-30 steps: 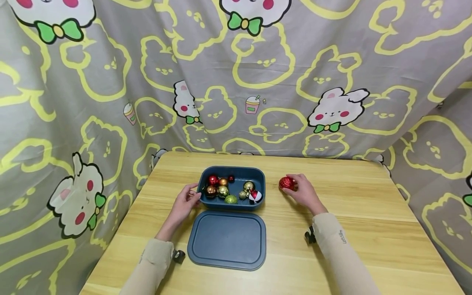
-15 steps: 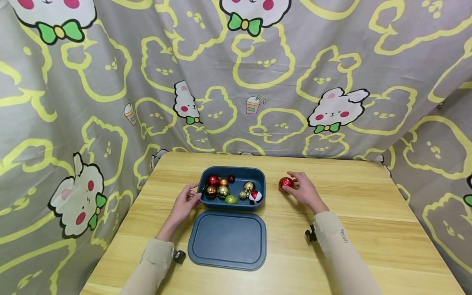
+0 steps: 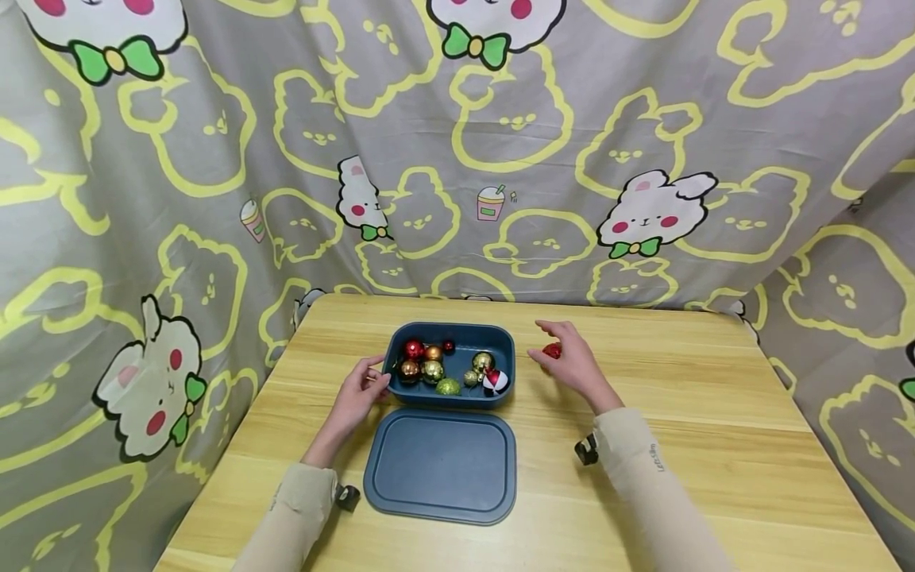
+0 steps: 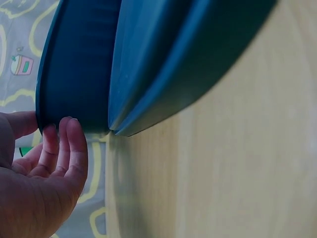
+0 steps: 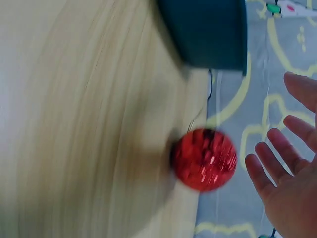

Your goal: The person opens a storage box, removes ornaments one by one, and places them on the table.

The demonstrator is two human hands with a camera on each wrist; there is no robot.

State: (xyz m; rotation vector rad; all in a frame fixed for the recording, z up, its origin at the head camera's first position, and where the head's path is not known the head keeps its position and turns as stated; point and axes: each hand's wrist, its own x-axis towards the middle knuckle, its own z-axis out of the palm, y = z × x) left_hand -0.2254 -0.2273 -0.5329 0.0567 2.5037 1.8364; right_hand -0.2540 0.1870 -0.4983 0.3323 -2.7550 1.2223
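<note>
My left hand (image 3: 360,389) holds the left end of an open dark blue box (image 3: 513,357). In the left wrist view, its bent fingers (image 4: 74,134) touch the box wall near the corner. Inside the box lie several shiny Christmas balls, among them a red one (image 3: 413,349), a gold one (image 3: 432,370) and a red-and-white one (image 3: 495,381). My right hand (image 3: 572,361) hovers over a textured red Christmas ball (image 5: 205,159) right of the box. Its fingers are spread and apart from the ball, which the hand partly hides in the head view.
A flat blue lid (image 3: 440,467) lies on the wooden table (image 3: 715,413) in front of the box. Behind the table hangs a patterned grey curtain (image 3: 529,262). In the right wrist view, a thin hanging thread (image 5: 195,119) runs from the red ball.
My right hand has let go of the red Christmas ball and shifted left and up over it, its fingers wider apart. The left hand and the box stay in place.
</note>
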